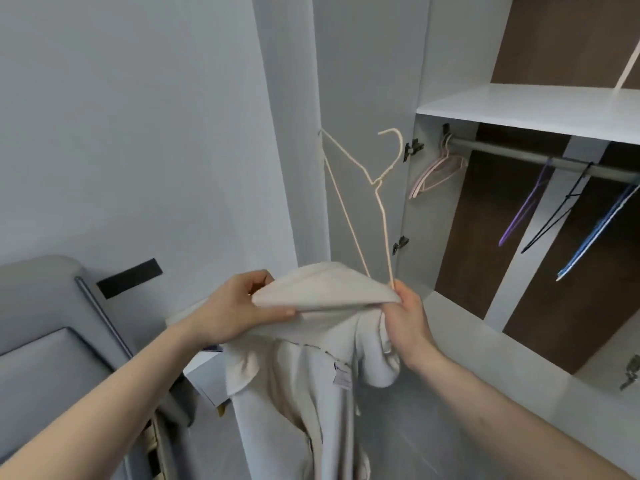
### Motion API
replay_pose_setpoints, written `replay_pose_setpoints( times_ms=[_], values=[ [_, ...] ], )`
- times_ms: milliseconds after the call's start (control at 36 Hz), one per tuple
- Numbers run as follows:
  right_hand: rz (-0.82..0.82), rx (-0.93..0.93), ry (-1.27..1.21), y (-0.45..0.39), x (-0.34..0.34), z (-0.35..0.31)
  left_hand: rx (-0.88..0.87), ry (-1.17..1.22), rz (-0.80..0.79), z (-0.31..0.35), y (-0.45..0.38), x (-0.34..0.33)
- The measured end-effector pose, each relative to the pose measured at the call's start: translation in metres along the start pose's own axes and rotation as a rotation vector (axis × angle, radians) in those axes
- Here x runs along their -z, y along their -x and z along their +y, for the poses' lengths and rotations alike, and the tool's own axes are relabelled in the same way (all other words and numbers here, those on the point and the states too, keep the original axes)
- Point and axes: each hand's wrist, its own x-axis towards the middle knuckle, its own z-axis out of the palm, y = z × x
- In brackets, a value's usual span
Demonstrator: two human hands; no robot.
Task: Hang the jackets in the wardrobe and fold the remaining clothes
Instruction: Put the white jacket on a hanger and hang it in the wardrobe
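Observation:
A cream jacket [304,375] hangs down in front of me, its upper edge stretched flat between both hands. My left hand [239,306] grips that edge on the left, thumb on top. My right hand [408,320] pinches the right end of the edge together with the lower end of a thin cream wire hanger [379,188]. The hanger stands upright above the jacket, its hook near the wardrobe door's hinge. One end of it is hidden inside the cloth.
The open wardrobe's rail [512,152] runs at the right under a white shelf [519,105], carrying pink hangers [436,171], a purple hanger [526,206], a black hanger [557,216] and a blue hanger [595,233]. A grey sofa [45,341] stands at the left.

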Motion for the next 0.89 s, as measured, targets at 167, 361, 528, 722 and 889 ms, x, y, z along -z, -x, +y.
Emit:
replay_pose_setpoints(
  times_ms=[167,361,528,722,889],
  values=[
    [-0.137,0.073,0.017,-0.008,-0.016,-0.027,0.236,-0.369,-0.253,-0.086,0.029,-0.048],
    [-0.176,0.12,0.174,-0.023,-0.002,-0.049,0.299,0.045,-0.105,-0.118,0.034,-0.048],
    [-0.236,0.146,0.477,-0.032,0.025,-0.052,0.269,0.191,0.137,-0.084,0.025,-0.007],
    [-0.326,0.061,0.617,-0.035,0.038,-0.038,0.153,0.538,0.208,-0.017,0.011,0.024],
    [-0.345,0.103,0.655,-0.026,0.049,-0.038,0.132,0.52,0.253,0.004,0.003,0.036]
  ],
)
